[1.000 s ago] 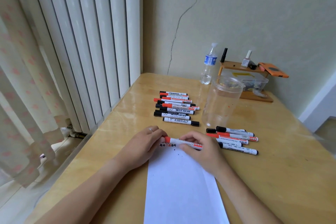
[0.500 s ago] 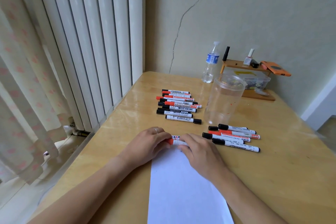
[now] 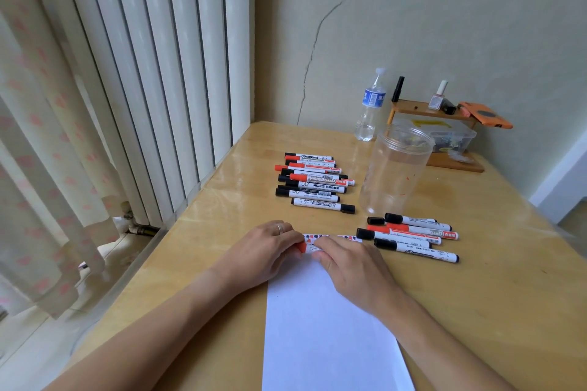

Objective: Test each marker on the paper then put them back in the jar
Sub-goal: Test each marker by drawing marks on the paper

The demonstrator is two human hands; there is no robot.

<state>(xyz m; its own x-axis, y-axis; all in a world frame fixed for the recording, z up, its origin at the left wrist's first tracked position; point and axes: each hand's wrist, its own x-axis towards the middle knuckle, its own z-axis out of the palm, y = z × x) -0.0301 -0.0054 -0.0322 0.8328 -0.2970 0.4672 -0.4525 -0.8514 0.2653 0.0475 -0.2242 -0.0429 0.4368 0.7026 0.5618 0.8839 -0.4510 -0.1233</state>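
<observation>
Red-capped and white-barrelled, the marker (image 3: 305, 247) I am working with lies level over the far end of the paper (image 3: 327, 327), its long axis running left to right, red cap to the left. Only a short piece of it shows between my hands; the rest is hidden under my right hand (image 3: 349, 267). My left hand (image 3: 266, 251) has its fingertips curled round the cap end, and my right hand's fingers are curled round the barrel just beside them, so both hands grip the one marker and their fingertips nearly meet. I cannot tell whether the cap is fully seated.

A second ago far more of the barrel was showing, stretched between the hands; now the hands have come together and most of it is covered. The marker has also moved a little to the left over the paper edge.

Just beyond my fingers, a row of red and black test marks (image 3: 330, 237) runs along the far edge of the sheet. The clear jar (image 3: 395, 171) stands upright, far and to the right of my hands. A group of markers (image 3: 314, 182) lies side by side to the left of the jar, and a smaller group (image 3: 409, 235) lies just near of the jar, right of my right hand, all lengthwise left to right. Everything sits on the wooden table (image 3: 492, 295). A water bottle (image 3: 370, 105) stands by the far wall.
</observation>
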